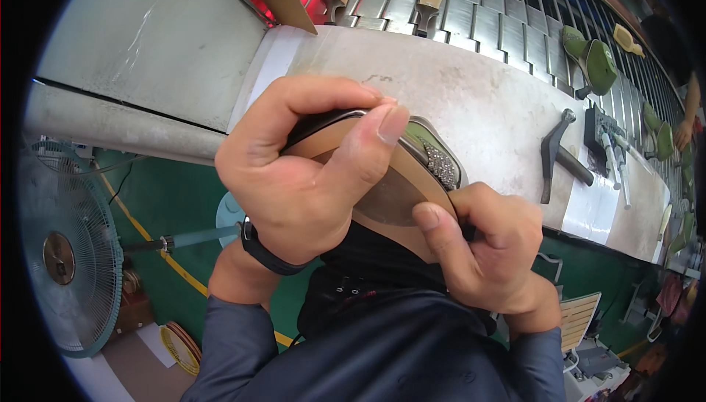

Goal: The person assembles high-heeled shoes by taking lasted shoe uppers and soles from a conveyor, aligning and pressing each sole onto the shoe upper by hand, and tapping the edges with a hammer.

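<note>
Both hands grip a shoe (390,194) above my lap, at the table's near edge. Its sole faces up, tan around the border and darker brown in the middle. A dark rim shows along its far edge. Beyond the sole, a glittery grey ornament (441,166) and a green part show. My left hand (309,152), with a black band on the wrist, is closed over the far left edge, thumb and fingertips pressed together. My right hand (489,244) pinches the right edge, thumb on the sole and curled fingers at the side. The shoe's underside is hidden.
On the pale table (500,115) to the right lie a hammer (560,155) and a black holder (599,130) with pen-like tools. Behind runs a slatted metal conveyor (471,16) carrying tan soles and green shoes (599,67). A fan (66,251) stands left. Another person's hand (684,133) shows far right.
</note>
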A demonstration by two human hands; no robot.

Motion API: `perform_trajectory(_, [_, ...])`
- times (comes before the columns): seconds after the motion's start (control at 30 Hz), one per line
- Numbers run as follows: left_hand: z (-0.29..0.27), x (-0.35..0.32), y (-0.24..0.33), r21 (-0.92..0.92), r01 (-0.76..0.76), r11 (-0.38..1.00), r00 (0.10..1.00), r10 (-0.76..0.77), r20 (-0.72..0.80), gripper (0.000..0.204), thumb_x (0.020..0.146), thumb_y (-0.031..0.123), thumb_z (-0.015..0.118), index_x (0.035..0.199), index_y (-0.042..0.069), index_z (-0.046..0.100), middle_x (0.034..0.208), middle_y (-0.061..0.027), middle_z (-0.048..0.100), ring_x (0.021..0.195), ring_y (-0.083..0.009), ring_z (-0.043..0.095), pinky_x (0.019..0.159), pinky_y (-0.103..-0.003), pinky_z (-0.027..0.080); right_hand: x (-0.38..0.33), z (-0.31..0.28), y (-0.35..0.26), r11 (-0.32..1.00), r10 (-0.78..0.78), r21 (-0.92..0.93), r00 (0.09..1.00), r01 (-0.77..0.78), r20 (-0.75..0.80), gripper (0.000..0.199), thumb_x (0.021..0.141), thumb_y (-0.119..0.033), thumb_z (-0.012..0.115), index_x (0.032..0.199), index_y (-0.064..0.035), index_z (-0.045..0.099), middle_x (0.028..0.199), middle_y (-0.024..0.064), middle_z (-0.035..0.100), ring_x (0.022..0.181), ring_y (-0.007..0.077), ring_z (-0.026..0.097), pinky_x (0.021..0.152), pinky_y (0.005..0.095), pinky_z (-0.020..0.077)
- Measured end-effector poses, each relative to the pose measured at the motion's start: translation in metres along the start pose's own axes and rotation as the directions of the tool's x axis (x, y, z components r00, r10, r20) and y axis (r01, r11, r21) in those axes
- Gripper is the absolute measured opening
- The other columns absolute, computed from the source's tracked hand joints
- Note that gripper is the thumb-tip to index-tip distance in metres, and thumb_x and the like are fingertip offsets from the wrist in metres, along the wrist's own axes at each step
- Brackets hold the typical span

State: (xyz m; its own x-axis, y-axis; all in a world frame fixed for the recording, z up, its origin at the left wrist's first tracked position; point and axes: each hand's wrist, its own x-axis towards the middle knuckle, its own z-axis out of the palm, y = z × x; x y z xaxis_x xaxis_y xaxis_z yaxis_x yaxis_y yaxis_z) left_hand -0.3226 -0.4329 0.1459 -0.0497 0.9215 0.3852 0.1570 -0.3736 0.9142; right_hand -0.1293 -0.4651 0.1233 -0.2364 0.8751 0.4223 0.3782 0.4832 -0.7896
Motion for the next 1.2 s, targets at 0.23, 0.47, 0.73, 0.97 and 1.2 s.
perform_trajectory(0.23, [-0.001, -0.001, 0.002, 0.396, -0.281, 0.874, 0.960, 0.256, 0.116, 0.033, 0.082, 0.005, 0.086, 0.106, 0.002, 0.065, 0.097, -0.0067, 0.069, 0.088, -0.0124, 0.066, 0.079, -0.026, 0.055, 0.001, -0.001, 0.003, 0.998, -0.039, -0.040, 0.999, 0.038, -0.012, 0.029, 0.084, -0.013, 0.084, 0.071, -0.0075, 0.059, 0.054, 0.0071, 0.053, 0.041, 0.0244, 0.054, 0.041, 0.0357, 0.0413])
perform_trajectory(0.47, [0.015, 0.008, 0.016, 0.237, -0.267, 0.934, 0.956, 0.226, 0.185, 0.016, 0.093, 0.015, 0.072, 0.099, 0.001, 0.066, 0.095, -0.0104, 0.068, 0.080, -0.0136, 0.062, 0.074, -0.027, 0.051, 0.021, -0.039, 0.005, 0.908, -0.385, -0.227, 0.914, 0.351, -0.128, 0.062, 0.071, -0.016, 0.093, 0.120, 0.0040, 0.061, 0.098, 0.0095, 0.065, 0.085, 0.0171, 0.066, 0.076, 0.0282, 0.0519])
perform_trajectory(0.73, [0.065, 0.030, -0.092, -0.590, 0.204, 0.781, 0.955, -0.026, 0.295, 0.060, 0.113, 0.050, 0.030, 0.125, 0.003, 0.065, 0.135, -0.0173, 0.068, 0.121, -0.0267, 0.063, 0.107, -0.043, 0.043, 0.026, -0.105, 0.036, 0.938, 0.237, 0.322, 0.918, -0.131, -0.318, 0.037, 0.102, -0.015, 0.065, 0.134, 0.0043, 0.063, 0.107, 0.0123, 0.075, 0.092, 0.0156, 0.074, 0.084, 0.0309, 0.0605])
perform_trajectory(0.97, [0.100, -0.024, -0.133, -0.446, 0.213, 0.869, 0.965, -0.260, -0.046, 0.064, 0.115, 0.047, 0.024, 0.116, -0.003, 0.065, 0.111, -0.0171, 0.072, 0.102, -0.0231, 0.068, 0.097, -0.035, 0.053, -0.071, -0.066, 0.072, 0.403, 0.756, 0.884, 0.631, -0.237, -0.175, 0.036, 0.108, -0.026, 0.054, 0.136, -0.0024, 0.056, 0.123, 0.0121, 0.068, 0.107, 0.0212, 0.070, 0.081, 0.0316, 0.0593])
perform_trajectory(1.2, [0.069, 0.046, -0.123, -0.204, 0.048, 0.978, 0.966, 0.007, 0.258, 0.081, 0.114, 0.056, 0.022, 0.098, -0.005, 0.073, 0.098, -0.0142, 0.074, 0.091, -0.0192, 0.068, 0.084, -0.030, 0.053, -0.054, -0.082, 0.073, 0.942, 0.136, -0.313, 0.990, -0.121, 0.024, 0.049, 0.082, -0.009, 0.085, 0.127, 0.0003, 0.068, 0.090, 0.0061, 0.069, 0.069, 0.0142, 0.061, 0.060, 0.0277, 0.0482])
